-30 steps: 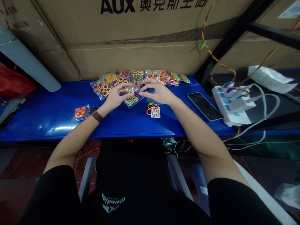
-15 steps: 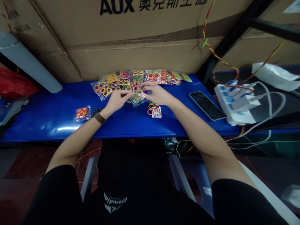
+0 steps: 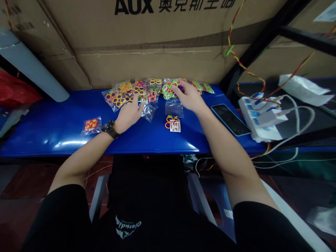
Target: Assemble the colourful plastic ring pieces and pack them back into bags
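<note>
My right hand (image 3: pixel 191 97) is closed on the edge of a clear plastic packet of green rings (image 3: pixel 167 89), over the right part of the packet row. The empty lower part of a clear bag hangs below those rings. My left hand (image 3: pixel 129 114) has its fingers spread at the front of the packets of yellow and purple rings (image 3: pixel 119 99). A crumpled clear bag (image 3: pixel 149 111) lies beside its fingertips; whether they touch it, I cannot tell. Nearer me are orange rings (image 3: pixel 167 123) with a printed white card (image 3: pixel 175 126) on them.
On the blue table (image 3: pixel 147 141), a packet of red and yellow pieces (image 3: pixel 91 125) lies left. A phone (image 3: pixel 230 119) and a white power strip (image 3: pixel 258 120) with cables are at the right. A large cardboard box (image 3: pixel 157 63) stands behind, a grey tube (image 3: pixel 34 66) leans left.
My hands have moved apart. The right hand has carried the green-ring packet right and back onto the row; the left hand has moved slightly left and nearer me, its fingers opened.
</note>
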Demonstrator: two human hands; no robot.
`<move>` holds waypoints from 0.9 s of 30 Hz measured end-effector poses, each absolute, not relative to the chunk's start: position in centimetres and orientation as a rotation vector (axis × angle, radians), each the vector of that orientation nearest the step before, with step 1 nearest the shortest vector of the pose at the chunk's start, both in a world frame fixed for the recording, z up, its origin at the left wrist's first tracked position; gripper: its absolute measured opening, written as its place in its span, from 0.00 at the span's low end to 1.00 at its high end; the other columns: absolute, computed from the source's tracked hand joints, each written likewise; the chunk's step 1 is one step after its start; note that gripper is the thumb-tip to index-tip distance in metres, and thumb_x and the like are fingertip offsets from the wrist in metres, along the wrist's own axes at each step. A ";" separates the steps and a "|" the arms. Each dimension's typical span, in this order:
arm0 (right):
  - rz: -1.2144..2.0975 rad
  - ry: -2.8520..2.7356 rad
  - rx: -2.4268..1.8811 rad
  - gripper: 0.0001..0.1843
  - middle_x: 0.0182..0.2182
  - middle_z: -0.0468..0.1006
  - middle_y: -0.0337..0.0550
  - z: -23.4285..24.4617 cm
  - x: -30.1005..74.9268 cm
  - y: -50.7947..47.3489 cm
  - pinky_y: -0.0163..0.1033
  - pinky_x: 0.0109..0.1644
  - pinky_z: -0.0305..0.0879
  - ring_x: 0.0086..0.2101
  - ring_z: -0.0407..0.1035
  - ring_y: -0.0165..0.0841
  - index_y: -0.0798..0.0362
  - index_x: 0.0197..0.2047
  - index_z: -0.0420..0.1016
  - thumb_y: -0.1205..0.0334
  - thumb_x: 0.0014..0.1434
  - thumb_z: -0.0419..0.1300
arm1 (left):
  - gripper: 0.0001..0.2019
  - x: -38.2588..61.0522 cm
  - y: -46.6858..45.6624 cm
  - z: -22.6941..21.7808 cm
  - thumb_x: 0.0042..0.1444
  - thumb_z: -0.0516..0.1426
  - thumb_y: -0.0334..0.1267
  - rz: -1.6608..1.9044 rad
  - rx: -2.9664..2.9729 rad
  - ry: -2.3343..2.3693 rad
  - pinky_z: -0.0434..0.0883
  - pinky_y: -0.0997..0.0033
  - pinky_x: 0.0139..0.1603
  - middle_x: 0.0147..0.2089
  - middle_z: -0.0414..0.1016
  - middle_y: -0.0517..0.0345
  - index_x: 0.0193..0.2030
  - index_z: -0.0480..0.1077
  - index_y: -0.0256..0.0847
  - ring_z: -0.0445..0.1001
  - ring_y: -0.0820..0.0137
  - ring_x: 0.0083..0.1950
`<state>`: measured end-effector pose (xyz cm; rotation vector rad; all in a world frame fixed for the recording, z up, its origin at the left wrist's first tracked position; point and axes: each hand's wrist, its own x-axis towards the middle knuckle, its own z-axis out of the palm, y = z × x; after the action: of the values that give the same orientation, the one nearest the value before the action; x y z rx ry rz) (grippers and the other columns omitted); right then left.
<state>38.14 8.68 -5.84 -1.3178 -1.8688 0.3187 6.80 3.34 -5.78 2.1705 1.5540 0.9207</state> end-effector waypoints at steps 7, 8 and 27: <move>0.384 -1.853 -1.259 0.42 0.29 0.74 0.43 -6.0 37.7 8.6 0.61 0.52 0.80 0.36 0.75 0.46 0.43 0.39 0.76 0.11 0.69 0.50 | 0.20 5.8 3.2 -5.2 0.79 0.53 0.49 0.581 2.775 0.974 0.78 0.51 0.70 0.60 0.90 0.44 0.53 0.86 0.45 0.86 0.53 0.64; 0.400 -1.849 -1.258 0.42 0.29 0.74 0.43 -6.0 37.8 8.6 0.61 0.52 0.80 0.36 0.75 0.46 0.43 0.39 0.76 0.11 0.69 0.50 | 0.21 5.8 3.3 -5.6 0.80 0.53 0.50 0.497 2.760 0.899 0.76 0.51 0.74 0.64 0.89 0.46 0.58 0.87 0.46 0.85 0.54 0.68; 0.972 -2.000 -0.962 0.41 0.39 0.82 0.42 -4.4 33.7 4.9 0.46 0.43 0.80 0.37 0.76 0.37 0.44 0.44 0.78 0.12 0.65 0.59 | 0.23 6.7 4.7 -6.2 0.75 0.63 0.58 0.986 2.125 0.982 0.81 0.49 0.69 0.61 0.92 0.44 0.59 0.87 0.41 0.89 0.56 0.60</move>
<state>33.70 4.95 -4.37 -0.9621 -2.0003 0.9722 6.73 4.71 -6.16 2.1255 0.9817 0.9862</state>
